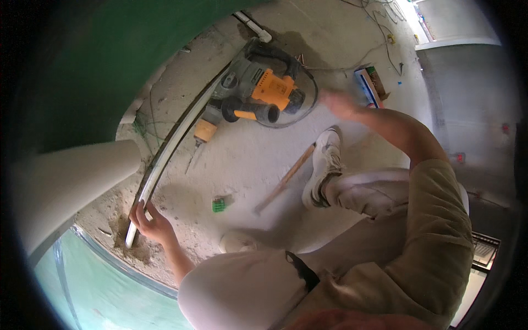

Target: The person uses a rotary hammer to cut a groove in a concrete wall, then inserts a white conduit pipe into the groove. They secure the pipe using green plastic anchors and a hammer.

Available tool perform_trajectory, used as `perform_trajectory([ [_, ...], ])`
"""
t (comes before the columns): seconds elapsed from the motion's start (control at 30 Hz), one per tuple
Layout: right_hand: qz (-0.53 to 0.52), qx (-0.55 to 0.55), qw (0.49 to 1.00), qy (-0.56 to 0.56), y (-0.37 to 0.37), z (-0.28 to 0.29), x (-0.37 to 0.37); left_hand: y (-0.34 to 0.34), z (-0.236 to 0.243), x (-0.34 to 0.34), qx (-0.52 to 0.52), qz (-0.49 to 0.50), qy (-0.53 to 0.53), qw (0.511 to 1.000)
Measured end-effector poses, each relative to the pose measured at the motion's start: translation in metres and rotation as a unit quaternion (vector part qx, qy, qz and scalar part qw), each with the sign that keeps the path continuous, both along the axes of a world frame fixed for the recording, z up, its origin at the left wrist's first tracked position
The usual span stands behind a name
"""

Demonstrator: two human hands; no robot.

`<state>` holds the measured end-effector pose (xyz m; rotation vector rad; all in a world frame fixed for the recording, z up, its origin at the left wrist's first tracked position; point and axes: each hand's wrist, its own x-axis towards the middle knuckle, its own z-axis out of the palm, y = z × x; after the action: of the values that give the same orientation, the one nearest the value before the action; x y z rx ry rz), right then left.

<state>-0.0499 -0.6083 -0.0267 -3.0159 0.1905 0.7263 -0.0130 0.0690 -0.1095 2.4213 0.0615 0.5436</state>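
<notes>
My left hand is closed near the lower end of a long white pipe, thumb on one side and fingers on the other. The pipe lies along a dark groove at the edge of the concrete floor and runs up behind a grey and orange rotary hammer drill. That drill rests on its side, with its thin bit toward me. My right hand is held out to the right of the drill, over the floor. Motion smears its fingers, so its grip does not show.
A wooden-handled tool lies beside my shoe. Nearer is a small green block. At the far right sit an open box and loose cables. A thick pale column juts in at left, above green sheeting.
</notes>
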Motion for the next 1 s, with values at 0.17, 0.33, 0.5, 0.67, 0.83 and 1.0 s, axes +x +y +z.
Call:
perform_trajectory([
  [0.17,-0.260,0.066,0.931,-0.248,-0.033,-0.021,0.106,-0.021,0.006,-0.016,0.026,-0.034,0.006,0.999],
  [0.33,-0.170,0.004,0.980,-0.105,-0.043,-0.072,0.152,-0.056,0.016,-0.009,0.014,-0.110,0.023,0.994],
  [0.5,-0.252,0.008,0.959,-0.127,-0.027,-0.064,0.169,-0.074,0.027,-0.011,-0.031,-0.112,0.064,0.991],
  [0.67,-0.269,0.019,0.955,-0.125,-0.019,-0.044,0.171,-0.078,0.027,-0.018,-0.053,-0.113,0.088,0.988],
  [0.83,-0.281,0.099,0.951,-0.078,-0.108,-0.075,0.146,-0.082,0.031,-0.019,-0.087,-0.133,0.098,0.982],
  [1.0,-0.378,0.520,0.766,-0.004,-0.075,0.025,0.119,-0.079,0.052,-0.015,-0.087,-0.153,0.067,0.982],
])
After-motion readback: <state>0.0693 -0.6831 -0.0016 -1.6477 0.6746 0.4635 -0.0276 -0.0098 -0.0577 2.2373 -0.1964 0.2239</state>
